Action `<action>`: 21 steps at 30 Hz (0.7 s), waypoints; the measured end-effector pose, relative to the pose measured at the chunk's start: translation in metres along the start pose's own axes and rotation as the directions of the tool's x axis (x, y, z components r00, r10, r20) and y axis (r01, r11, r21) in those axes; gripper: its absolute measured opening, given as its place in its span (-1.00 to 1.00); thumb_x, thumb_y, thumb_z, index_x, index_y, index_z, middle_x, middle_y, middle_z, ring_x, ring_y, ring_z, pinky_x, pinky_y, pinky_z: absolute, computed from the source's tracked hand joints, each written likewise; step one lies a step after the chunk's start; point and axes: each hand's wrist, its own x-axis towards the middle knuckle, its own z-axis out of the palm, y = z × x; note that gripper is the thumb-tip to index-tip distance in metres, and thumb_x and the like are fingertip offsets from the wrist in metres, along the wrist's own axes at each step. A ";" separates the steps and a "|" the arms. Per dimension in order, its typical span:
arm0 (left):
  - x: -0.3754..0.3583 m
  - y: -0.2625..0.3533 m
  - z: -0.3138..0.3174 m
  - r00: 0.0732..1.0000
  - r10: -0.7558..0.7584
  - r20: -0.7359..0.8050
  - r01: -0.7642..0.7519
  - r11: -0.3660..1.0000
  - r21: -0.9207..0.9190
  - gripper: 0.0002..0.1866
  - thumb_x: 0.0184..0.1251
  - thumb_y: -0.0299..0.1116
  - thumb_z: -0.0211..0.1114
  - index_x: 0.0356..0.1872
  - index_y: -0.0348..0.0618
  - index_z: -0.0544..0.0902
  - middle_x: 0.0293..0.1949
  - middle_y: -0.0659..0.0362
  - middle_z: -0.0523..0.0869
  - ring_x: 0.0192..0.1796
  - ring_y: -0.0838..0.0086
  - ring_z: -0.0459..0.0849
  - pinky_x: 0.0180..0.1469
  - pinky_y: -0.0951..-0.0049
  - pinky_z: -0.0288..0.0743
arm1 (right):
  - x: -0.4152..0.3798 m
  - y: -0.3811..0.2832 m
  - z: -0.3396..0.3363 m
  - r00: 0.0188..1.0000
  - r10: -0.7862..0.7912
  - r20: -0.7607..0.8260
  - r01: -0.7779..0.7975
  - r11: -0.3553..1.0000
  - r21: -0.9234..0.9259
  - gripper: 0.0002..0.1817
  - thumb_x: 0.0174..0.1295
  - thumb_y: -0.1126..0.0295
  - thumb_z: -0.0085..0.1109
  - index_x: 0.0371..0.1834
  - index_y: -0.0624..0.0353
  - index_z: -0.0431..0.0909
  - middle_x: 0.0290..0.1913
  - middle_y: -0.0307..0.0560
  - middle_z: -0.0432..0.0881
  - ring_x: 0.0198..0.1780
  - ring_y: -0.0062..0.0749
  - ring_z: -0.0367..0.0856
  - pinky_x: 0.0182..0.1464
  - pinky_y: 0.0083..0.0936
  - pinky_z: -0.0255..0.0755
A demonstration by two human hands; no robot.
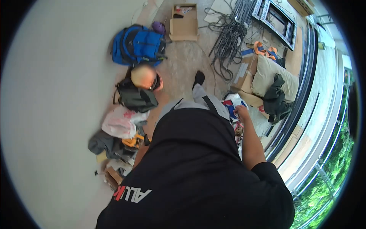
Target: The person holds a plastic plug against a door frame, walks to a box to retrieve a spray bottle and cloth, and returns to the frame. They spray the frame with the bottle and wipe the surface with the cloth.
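Observation:
My right hand point(240, 111) hangs beside my right thigh, its fingers loosely bent and a little apart, with nothing visible between them. In this view it overlaps a white, blue and red plastic bag point(237, 100) among the things on the floor. On the other side, a strip of my left forearm point(140, 155) shows past my black shirt point(194, 152); the left hand itself is hidden. Near that forearm lies a yellow-orange object point(132, 142) with a black part. One foot in a dark sock point(198, 78) is out ahead of me on the floor.
Along the left wall lie a blue backpack point(139, 45), a dark bag point(136, 96) and a white plastic bag point(121, 123). Ahead are an open cardboard box point(183, 29) and tangled black strips point(231, 38). Dark frames point(280, 23) and a beige cushion point(270, 75) lie to the right.

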 end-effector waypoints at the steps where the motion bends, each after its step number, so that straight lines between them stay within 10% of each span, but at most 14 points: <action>1: 0.003 0.039 -0.008 1.000 0.030 0.002 -0.030 1.000 -0.004 -0.81 0.39 -0.31 0.32 -0.17 -0.16 0.81 -0.19 0.24 0.81 -0.06 0.44 0.73 0.10 0.34 0.54 | 0.012 -0.032 0.003 0.998 -0.060 -0.007 0.060 0.997 -0.044 -0.76 0.28 0.36 0.27 -0.06 0.23 0.56 -0.40 -0.03 0.67 -0.48 -0.33 0.64 -0.48 -0.36 0.46; 4: 0.026 0.170 -0.039 0.992 0.127 -0.003 -0.127 0.992 -0.028 -0.78 0.39 -0.29 0.30 -0.13 -0.16 0.82 -0.15 0.24 0.81 -0.02 0.44 0.72 0.14 0.32 0.52 | 0.095 -0.049 -0.008 0.898 -0.434 -0.067 0.363 0.820 -0.443 -0.75 0.23 0.46 0.26 -0.05 0.25 0.58 -0.34 -0.02 0.70 -0.40 -0.34 0.70 -0.39 -0.44 0.51; 9: 0.068 0.351 -0.086 0.880 0.459 -0.125 -0.435 0.882 0.179 -0.74 0.18 -0.38 0.43 -0.11 -0.19 0.82 -0.25 0.25 0.77 -0.19 0.54 0.66 -0.02 0.44 0.53 | 0.084 -0.197 -0.002 0.970 -0.143 0.197 0.130 0.989 0.076 -0.78 0.27 0.42 0.30 -0.06 0.22 0.57 -0.32 -0.16 0.63 -0.32 -0.47 0.63 -0.29 -0.56 0.46; 13: 0.115 0.453 -0.110 0.844 0.535 -0.026 -0.528 0.839 0.133 -0.73 0.19 -0.36 0.45 -0.10 -0.20 0.82 -0.32 0.27 0.75 -0.22 0.55 0.65 -0.04 0.45 0.51 | 0.000 -0.338 0.031 0.894 -0.224 0.389 0.296 0.946 -0.136 -0.77 0.31 0.38 0.30 -0.04 0.23 0.62 -0.36 -0.27 0.59 -0.32 -0.60 0.56 -0.26 -0.63 0.42; 17: 0.176 0.529 -0.118 0.895 0.435 0.093 -0.445 0.883 0.151 -0.75 0.22 -0.35 0.41 -0.12 -0.19 0.82 -0.29 0.23 0.80 -0.13 0.49 0.71 0.06 0.41 0.50 | -0.162 -0.514 0.078 0.589 -0.471 0.657 0.539 0.834 0.114 -0.63 0.20 0.23 0.45 -0.01 0.23 0.76 -0.27 -0.30 0.64 -0.34 -0.66 0.53 -0.21 -0.58 0.42; 21: 0.199 0.608 -0.112 0.939 0.263 0.221 -0.318 0.908 0.273 -0.77 0.29 -0.33 0.44 -0.13 -0.23 0.81 -0.28 0.16 0.83 -0.13 0.46 0.76 0.06 0.41 0.53 | -0.213 -0.624 0.127 -0.091 -0.597 0.797 0.678 0.549 0.489 -0.65 0.22 0.22 0.48 -0.02 0.19 0.75 -0.27 -0.16 0.64 -0.42 -0.41 0.56 -0.30 -0.51 0.36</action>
